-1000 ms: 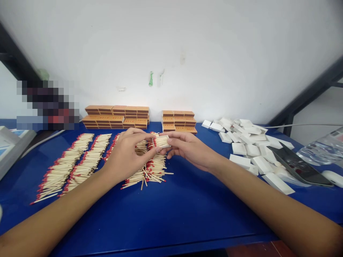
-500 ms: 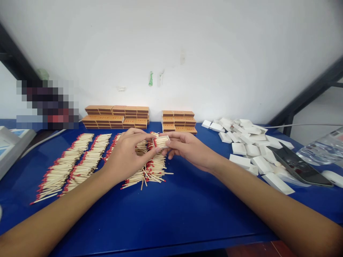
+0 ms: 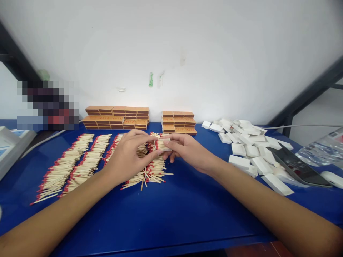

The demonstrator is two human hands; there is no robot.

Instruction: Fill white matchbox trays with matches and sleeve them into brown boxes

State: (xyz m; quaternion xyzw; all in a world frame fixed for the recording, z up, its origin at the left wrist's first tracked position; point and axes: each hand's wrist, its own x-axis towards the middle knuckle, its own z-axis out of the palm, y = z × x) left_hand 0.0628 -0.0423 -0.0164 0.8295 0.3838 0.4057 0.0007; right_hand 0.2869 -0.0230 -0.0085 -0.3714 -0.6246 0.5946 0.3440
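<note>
Between my two hands is a small white matchbox tray filled with red-headed matches. My left hand pinches its left end between thumb and fingers. My right hand grips the right end, its thumb lying over the matches. Just below and behind the tray lies a heap of loose matches, partly hidden by my hands. Further left, rows of matches spread over the blue table, red heads mostly pointing left.
Orange-brown matchboxes stand in a long stack and a shorter stack along the wall. White empty trays are piled on the right, beside a dark phone, a white mouse and a clear plastic bottle.
The tray has tilted slightly and shifted a little to the right in my fingers, and my right thumb has moved further over the matches. Everything else stays in place.
</note>
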